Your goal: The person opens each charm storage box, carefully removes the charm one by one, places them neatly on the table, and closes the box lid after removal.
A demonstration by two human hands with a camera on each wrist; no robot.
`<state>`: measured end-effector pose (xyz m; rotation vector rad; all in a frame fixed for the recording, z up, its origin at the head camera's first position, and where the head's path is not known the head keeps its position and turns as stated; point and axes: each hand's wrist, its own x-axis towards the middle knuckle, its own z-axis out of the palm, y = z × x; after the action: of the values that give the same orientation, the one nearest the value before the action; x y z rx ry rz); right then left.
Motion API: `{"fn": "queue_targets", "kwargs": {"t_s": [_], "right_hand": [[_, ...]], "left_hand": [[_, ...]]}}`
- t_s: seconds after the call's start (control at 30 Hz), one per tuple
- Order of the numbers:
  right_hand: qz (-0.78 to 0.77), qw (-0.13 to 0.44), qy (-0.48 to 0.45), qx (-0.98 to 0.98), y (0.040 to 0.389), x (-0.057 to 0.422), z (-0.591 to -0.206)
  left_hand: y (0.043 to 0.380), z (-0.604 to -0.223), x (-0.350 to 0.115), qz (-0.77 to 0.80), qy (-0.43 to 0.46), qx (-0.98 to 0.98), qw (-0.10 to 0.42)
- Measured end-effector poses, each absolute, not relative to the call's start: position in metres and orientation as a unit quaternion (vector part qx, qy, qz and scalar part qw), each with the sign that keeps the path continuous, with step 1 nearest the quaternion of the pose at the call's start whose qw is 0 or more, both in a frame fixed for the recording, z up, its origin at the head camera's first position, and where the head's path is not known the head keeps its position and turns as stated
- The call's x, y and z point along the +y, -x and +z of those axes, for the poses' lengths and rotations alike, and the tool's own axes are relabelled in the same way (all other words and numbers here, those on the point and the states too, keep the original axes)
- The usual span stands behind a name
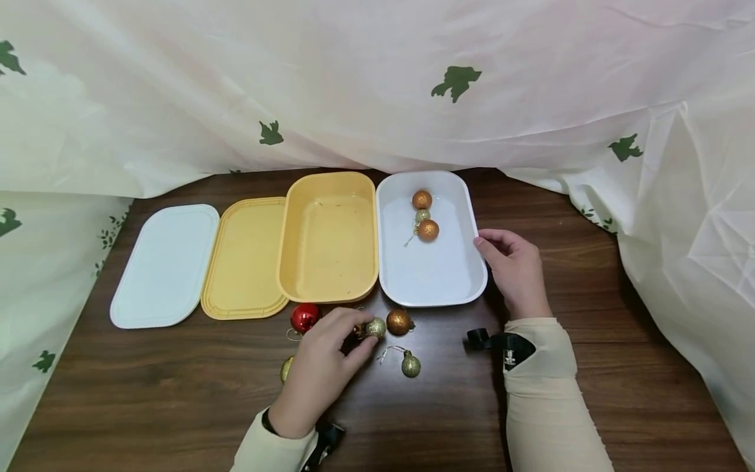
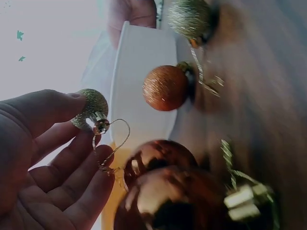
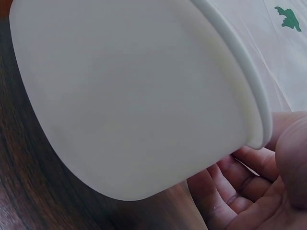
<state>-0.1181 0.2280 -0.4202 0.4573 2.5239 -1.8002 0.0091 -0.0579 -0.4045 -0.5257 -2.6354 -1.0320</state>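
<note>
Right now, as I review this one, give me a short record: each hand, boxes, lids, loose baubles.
Left hand: pinches a glittery gold bauble
Right hand: holds the white box by its right rim
White box contents: two orange baubles, a small gold bauble
Yellow box: left of the white box
Lids: white lid and yellow lid, lying left of the yellow box
Loose, near side: includes a red bauble and an orange glitter bauble
</note>
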Motion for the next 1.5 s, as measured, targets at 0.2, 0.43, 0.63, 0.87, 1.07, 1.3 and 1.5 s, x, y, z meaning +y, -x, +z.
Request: {"fn": "queue_targets", "kwargs": {"t_s": [0.2, 0.43, 0.63, 0.87, 1.07, 1.3, 1.5], "right_hand": [[-0.574, 0.002, -0.144, 0.806, 0.118, 0.228, -0.421], [-0.575, -0.003, -0.141, 0.806, 0.119, 0.228, -0.422], [-0.573, -0.004, -0.138, 0.807, 0.119, 0.228, -0.421], [-0.575, 0.000, -0.141, 0.806, 0.120, 0.228, -0.421], [-0.567, -0.001, -0.141, 0.812, 0.120, 0.230, -0.422], [-0.569, -0.005, -0.140, 0.810, 0.120, 0.230, -0.423], [-0.572, -0.004, -0.138, 0.809, 0.120, 0.229, -0.423]], "left_hand": [[-0.015, -0.406, -0.065, -0.313, 0.185, -0.924, 0.121], [-0.018, -0.405, -0.069, -0.287, 0.193, -0.930, 0.122], [-0.023, -0.406, -0.075, -0.279, 0.190, -0.932, 0.130], [-0.029, -0.405, -0.087, -0.272, 0.183, -0.934, 0.144], [-0.030, -0.405, -0.097, -0.260, 0.171, -0.939, 0.147], [-0.029, -0.405, -0.100, -0.256, 0.169, -0.941, 0.146], [-0.028, -0.403, -0.101, -0.250, 0.153, -0.946, 0.136]]}}
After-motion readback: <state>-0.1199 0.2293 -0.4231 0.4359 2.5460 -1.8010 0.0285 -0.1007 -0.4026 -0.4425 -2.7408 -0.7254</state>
